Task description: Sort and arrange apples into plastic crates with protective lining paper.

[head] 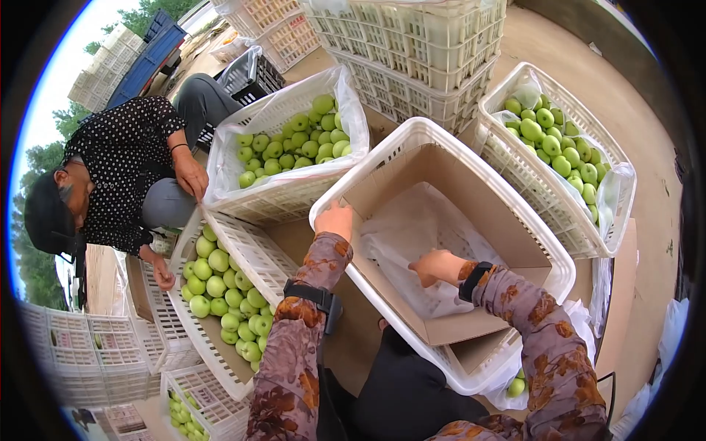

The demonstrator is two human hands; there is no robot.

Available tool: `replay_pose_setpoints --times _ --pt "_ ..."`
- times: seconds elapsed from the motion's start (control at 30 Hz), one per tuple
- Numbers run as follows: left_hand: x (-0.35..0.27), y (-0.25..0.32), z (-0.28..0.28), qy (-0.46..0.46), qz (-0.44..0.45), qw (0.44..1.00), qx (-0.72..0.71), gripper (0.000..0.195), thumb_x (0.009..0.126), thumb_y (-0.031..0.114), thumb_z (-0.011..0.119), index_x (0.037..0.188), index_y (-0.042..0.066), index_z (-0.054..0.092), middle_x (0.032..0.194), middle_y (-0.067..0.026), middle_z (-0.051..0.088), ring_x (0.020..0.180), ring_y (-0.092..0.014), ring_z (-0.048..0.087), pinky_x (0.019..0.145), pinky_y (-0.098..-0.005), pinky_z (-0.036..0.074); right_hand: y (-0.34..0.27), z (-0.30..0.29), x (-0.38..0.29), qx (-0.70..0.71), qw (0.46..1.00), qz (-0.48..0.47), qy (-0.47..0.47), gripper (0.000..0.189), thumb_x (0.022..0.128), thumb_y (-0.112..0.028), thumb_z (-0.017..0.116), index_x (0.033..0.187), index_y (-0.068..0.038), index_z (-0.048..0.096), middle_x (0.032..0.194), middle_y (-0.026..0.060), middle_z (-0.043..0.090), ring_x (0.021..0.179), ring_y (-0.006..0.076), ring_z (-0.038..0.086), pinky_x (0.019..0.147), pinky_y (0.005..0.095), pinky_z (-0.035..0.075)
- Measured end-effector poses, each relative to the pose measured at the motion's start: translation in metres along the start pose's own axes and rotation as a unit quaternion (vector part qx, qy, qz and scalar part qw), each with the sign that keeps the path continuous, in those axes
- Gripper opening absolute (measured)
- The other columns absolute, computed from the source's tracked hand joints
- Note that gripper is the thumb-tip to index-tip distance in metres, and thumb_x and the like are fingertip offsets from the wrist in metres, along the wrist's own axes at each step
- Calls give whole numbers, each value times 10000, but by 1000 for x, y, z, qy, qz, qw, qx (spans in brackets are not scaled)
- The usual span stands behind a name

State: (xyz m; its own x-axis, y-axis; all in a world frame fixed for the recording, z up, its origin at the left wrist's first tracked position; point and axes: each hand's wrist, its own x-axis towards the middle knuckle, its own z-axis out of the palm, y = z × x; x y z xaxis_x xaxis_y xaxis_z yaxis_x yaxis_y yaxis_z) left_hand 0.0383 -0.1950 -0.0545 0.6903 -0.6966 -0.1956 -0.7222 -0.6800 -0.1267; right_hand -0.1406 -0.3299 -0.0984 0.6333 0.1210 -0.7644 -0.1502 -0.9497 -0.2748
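A white plastic crate [506, 194] stands tilted before me, lined with brown cardboard [482, 206]. Thin translucent plastic sheeting [405, 234] lies crumpled across its bottom, and no apples show inside. My left hand [334, 221] grips the crate's rim at the left corner. Inside the crate, my right hand [438, 267] hovers over or touches the sheeting, its fingers partly curled; whether it pinches the plastic is hidden. One cardboard flap [477, 350] sticks out near the crate's front corner.
Green apples fill a lined crate [276, 201] ahead, another [242, 237] at left, and one [543, 204] at right. Stacked crates [408, 55] rise behind. A co-worker [121, 143] crouches at left, hands by the apple crates. Loose plastic with apples [515, 387] lies below my right forearm.
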Motion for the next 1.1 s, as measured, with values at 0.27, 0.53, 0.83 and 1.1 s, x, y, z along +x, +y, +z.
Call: replay_pose_setpoints --times 0.27,0.53,0.83,1.1 --pt "-2 -14 11 116 42 985 -124 224 751 12 554 962 74 592 989 -137 540 766 -349 630 674 -427 520 16 63 118 -18 974 -99 204 578 675 -154 616 1245 -198 530 1274 117 479 1223 304 392 935 441 407" --pt "0 -12 7 170 78 969 -163 176 778 58 561 952 73 585 912 -118 528 724 -325 618 642 -426 499 11 125 125 277 942 -151 118 226 698 -181 645 860 -26 617 920 153 623 925 344 578 755 420 471" --pt "-3 -10 7 145 44 975 -163 175 798 90 573 970 103 603 949 -83 550 800 -303 609 689 -414 501 -3 107 152 116 925 -17 360 216 726 -187 635 868 -25 620 879 190 622 832 352 622 706 418 512" --pt "-2 -12 13 224 78 956 -173 237 792 -10 536 1019 24 595 979 -96 532 816 -298 602 715 -388 491 5 138 144 233 967 -86 -63 156 726 -85 508 758 6 630 618 109 630 575 217 631 539 336 507"
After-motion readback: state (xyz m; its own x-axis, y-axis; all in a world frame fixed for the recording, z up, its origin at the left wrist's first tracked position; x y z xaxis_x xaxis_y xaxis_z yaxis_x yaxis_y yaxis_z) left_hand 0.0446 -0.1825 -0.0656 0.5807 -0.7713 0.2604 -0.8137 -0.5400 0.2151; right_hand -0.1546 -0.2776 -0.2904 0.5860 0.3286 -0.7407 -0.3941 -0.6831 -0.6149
